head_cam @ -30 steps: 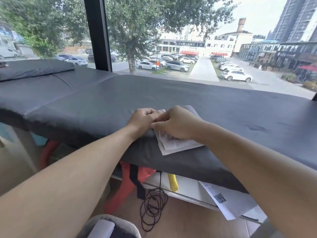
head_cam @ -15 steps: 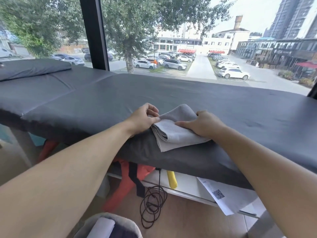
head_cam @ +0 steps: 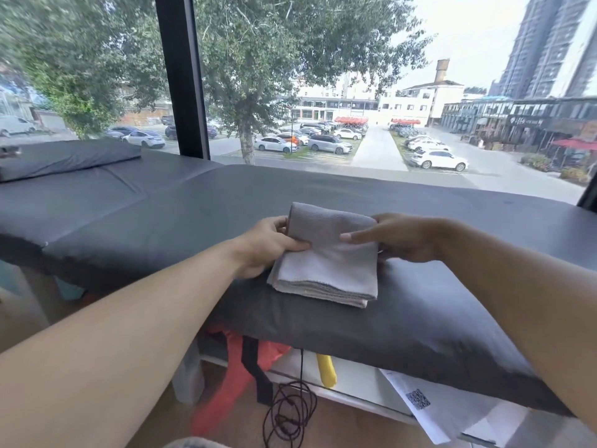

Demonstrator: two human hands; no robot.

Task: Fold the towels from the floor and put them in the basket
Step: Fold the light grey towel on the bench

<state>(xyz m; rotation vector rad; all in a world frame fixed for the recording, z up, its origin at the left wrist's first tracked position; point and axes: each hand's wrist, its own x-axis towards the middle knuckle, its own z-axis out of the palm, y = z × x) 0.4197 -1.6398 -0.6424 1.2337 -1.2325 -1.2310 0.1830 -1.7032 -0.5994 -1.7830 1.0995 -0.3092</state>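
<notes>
One folded grey towel (head_cam: 329, 260) lies on the dark padded table (head_cam: 161, 215), near its front edge. Two hands pinch it: the left hand (head_cam: 265, 247) at the towel's 9 o'clock side, the right hand (head_cam: 400, 237) at 3 o'clock (thumbs on top).

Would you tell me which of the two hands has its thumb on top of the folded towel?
The left hand: its thumb presses the grey towel, while the right hand lays fingers there.
</notes>
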